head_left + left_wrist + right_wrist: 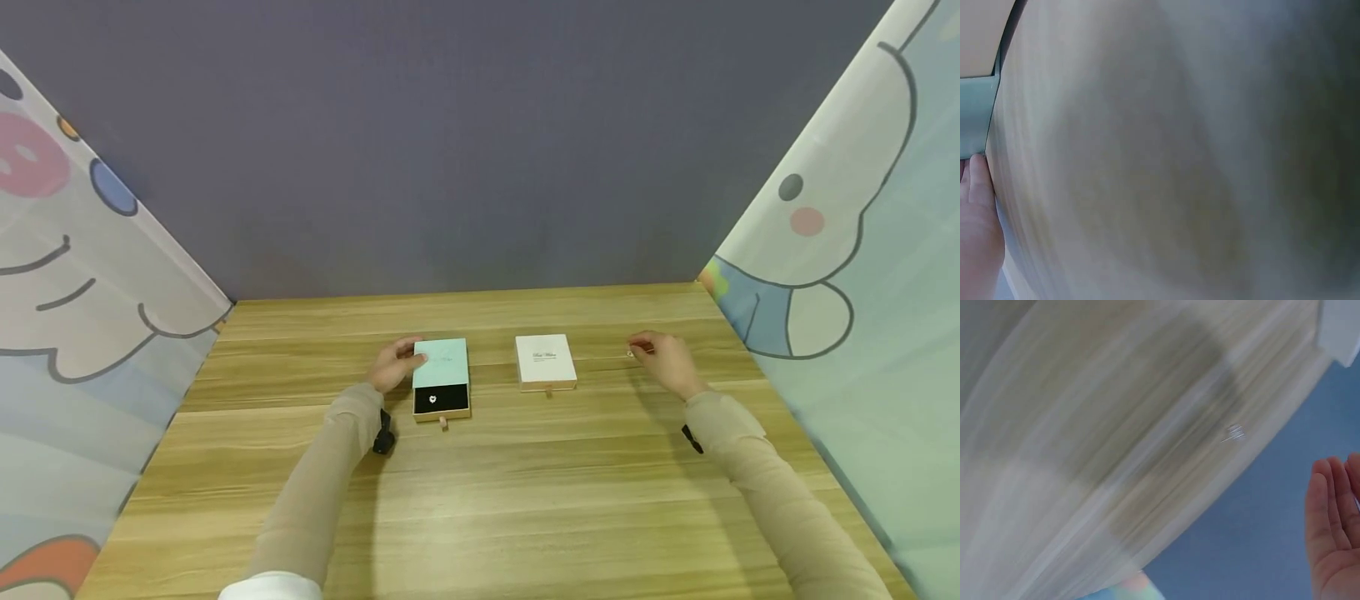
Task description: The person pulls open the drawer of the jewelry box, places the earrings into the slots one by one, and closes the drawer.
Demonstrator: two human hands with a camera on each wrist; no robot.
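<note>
My left hand (392, 367) grips the left side of a mint-green jewellery box (442, 358), thumb on its lid. The box's black-lined drawer (453, 397) is pulled out toward me, with a small heart-shaped piece of jewellery (432, 399) in it. In the left wrist view, fingertips (979, 164) meet the green box edge. Farther right, my right hand (667, 363) is above the table, fingertips pinching a tiny shiny piece of jewellery (630, 353). The right wrist view shows a small silvery piece (1234, 432) on the wood, apart from the fingers.
Between the hands stands a white jewellery box (546, 360) with printed lettering, its drawer closed and a small pull tab at the front. A wooden table (495, 500) lies under everything. A grey wall (480, 150) rises behind; cartoon-printed curtains hang on both sides.
</note>
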